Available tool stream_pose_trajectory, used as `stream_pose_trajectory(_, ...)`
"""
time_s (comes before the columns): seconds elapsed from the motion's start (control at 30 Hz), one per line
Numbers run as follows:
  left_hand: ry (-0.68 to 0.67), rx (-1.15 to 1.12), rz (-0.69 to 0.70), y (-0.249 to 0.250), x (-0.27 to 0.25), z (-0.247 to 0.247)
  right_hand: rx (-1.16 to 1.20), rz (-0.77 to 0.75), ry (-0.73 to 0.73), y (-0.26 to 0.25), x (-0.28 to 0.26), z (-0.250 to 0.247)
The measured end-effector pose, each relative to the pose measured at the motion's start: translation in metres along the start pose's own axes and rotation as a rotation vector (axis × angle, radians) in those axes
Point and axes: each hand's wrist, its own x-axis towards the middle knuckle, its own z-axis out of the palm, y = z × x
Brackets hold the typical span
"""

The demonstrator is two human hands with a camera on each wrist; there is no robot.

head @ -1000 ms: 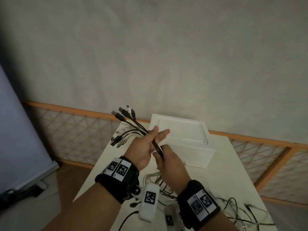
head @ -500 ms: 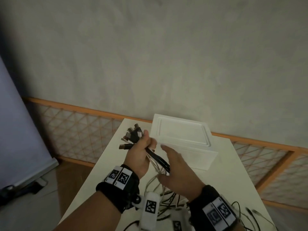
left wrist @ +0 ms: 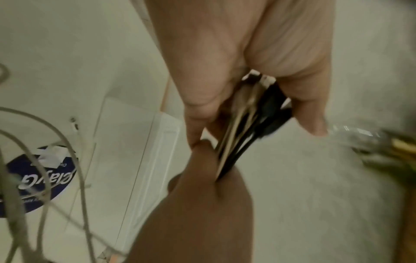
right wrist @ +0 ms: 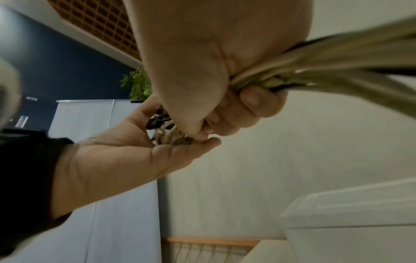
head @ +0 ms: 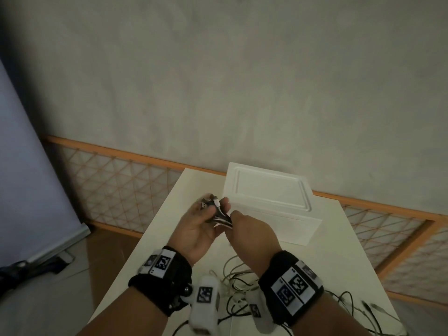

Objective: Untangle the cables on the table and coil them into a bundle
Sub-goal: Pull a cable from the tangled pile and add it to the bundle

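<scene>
A bundle of black and white cables [head: 221, 220] runs between both hands above the table. My left hand [head: 200, 226] cups the plug ends [head: 210, 202], thumb on one side and fingers on the other; the left wrist view shows the cables [left wrist: 245, 128] pinched there. My right hand [head: 252, 235] sits just right of it, fisted round the cables [right wrist: 268, 78] below the plugs. The rest of the cables [head: 238, 284] hang down and lie tangled on the white table [head: 339, 251] under my wrists.
A white lidded box [head: 269, 197] stands on the table just beyond my hands. A blue-labelled tissue pack [left wrist: 33, 178] shows in the left wrist view. An orange-framed mesh fence [head: 116, 180] borders the table's far and right sides, and loose cable ends [head: 368, 309] lie at the front right.
Both hands came down toward the table with the cables. The fanned plug ends got drawn into the left palm, and the right hand closed round the cables right beside it.
</scene>
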Motion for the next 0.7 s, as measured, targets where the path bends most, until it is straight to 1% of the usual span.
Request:
stream_pose_trajectory(0.03,0.028,-0.013,0.018,0.005,0.0,-0.004,-0.068,-0.008,-0.029,-0.001,-0.001,0.001)
stream_pose_trajectory(0.07,0.062,0.03,0.024,0.009,0.0,-0.003,-0.115,-0.013,-0.061,-0.001,-0.001,0.003)
stream_pose_trajectory(0.13,0.138,0.183,0.034,0.012,0.0,0.0,-0.156,-0.008,-0.11,-0.004,0.0,0.004)
stream_pose_trajectory(0.17,0.181,0.218,0.057,0.011,0.001,0.002,-0.162,-0.002,-0.122,-0.006,0.001,0.002)
stream_pose_trajectory(0.23,0.258,0.182,0.104,0.007,0.002,0.005,-0.175,0.006,-0.138,-0.01,0.005,-0.002)
stream_pose_trajectory(0.33,0.336,0.086,0.099,0.002,0.008,0.003,-0.172,0.013,-0.151,-0.018,0.008,-0.007)
stream_pose_trajectory(0.37,0.348,0.1,0.1,0.0,0.009,0.003,-0.162,0.011,-0.142,-0.02,0.009,-0.007)
stream_pose_trajectory(0.47,0.366,0.242,0.135,-0.006,0.011,-0.001,-0.123,-0.001,-0.109,-0.025,0.01,-0.005)
stream_pose_trajectory(0.57,0.341,0.289,0.174,-0.007,0.008,-0.002,-0.102,0.011,-0.091,-0.026,0.009,-0.003)
stream_pose_trajectory(0.63,0.308,0.36,0.153,-0.002,0.003,-0.001,-0.084,0.009,-0.087,-0.026,0.008,-0.003)
stream_pose_trajectory(0.7,0.258,0.445,0.077,0.01,-0.002,-0.001,-0.057,0.011,-0.106,-0.024,0.008,-0.004)
